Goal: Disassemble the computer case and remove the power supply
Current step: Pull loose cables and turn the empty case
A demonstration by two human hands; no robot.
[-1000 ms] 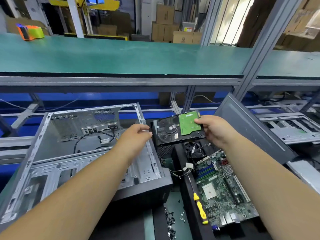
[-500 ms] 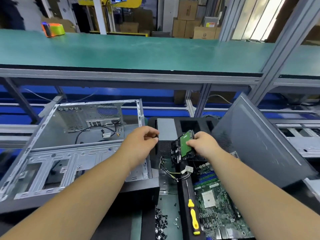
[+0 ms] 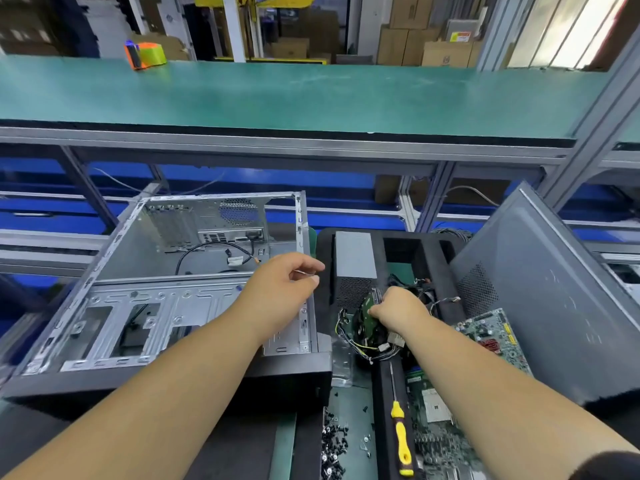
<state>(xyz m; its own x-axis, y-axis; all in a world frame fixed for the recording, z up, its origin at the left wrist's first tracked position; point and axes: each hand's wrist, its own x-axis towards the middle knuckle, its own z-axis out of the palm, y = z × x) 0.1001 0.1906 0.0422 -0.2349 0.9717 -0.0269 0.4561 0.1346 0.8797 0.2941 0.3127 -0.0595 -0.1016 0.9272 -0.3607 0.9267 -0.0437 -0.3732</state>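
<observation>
Right hand (image 3: 398, 311) – grip closing on hard drive (image 3: 367, 315), standing on edge among cables beside power supply (image 3: 353, 263) in black tray (image 3: 323, 289) | Left hand (image 3: 287, 282) – hovering loosely curled, holding nothing, over computer case (image 3: 166, 289) rim | Screwdriver (image 3: 400, 434) lying on desk.

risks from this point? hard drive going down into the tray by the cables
1. The right hand grips the hard drive on edge, right over the loose cables. It could snag or pinch them and end up tilted instead of flat.
2. The drive's green circuit board is exposed and close to the power supply; a knock there could damage it.
3. The left hand rests at the computer case edge, bare sheet metal that may scrape skin.
</observation>
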